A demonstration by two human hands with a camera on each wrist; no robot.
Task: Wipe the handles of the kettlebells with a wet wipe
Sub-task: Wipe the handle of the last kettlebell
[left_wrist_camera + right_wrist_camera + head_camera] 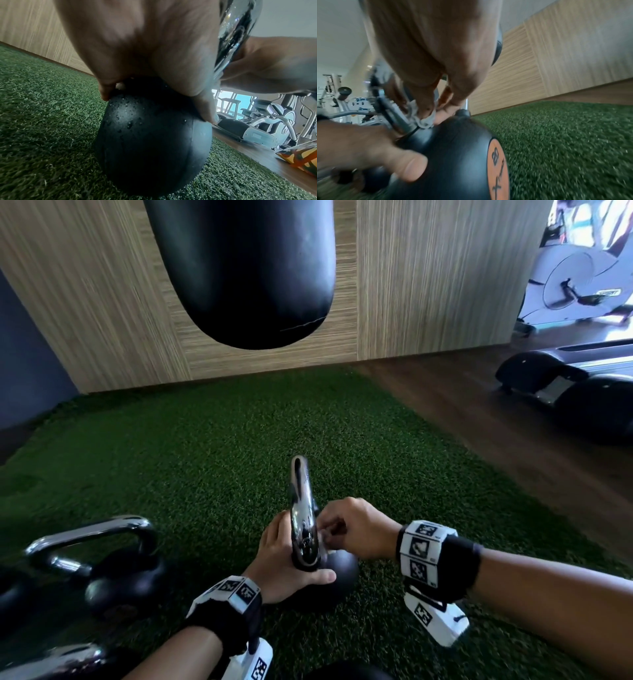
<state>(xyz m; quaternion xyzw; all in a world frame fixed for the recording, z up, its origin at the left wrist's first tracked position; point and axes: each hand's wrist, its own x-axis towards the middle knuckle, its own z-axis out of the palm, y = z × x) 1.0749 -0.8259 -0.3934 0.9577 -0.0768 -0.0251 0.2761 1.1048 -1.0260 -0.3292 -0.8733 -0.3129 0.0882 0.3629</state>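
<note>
A black kettlebell (344,568) with a chrome handle (302,508) stands on green turf in the middle of the head view. My left hand (291,556) grips the top of its ball beside the handle's base, thumb (206,112) pressed on the ball (150,142). My right hand (330,537) pinches a crumpled white wet wipe (423,119) against the handle's lower leg, just above the ball. An orange label (498,170) marks the ball's side. Most of the wipe is hidden under my fingers.
Two more chrome-handled kettlebells (102,559) (51,659) stand at the left. A black punching bag (246,268) hangs ahead before a wood-panel wall. A treadmill (565,385) and an exercise bike (575,285) stand at the right. A colourful packet (300,155) lies on the wooden floor.
</note>
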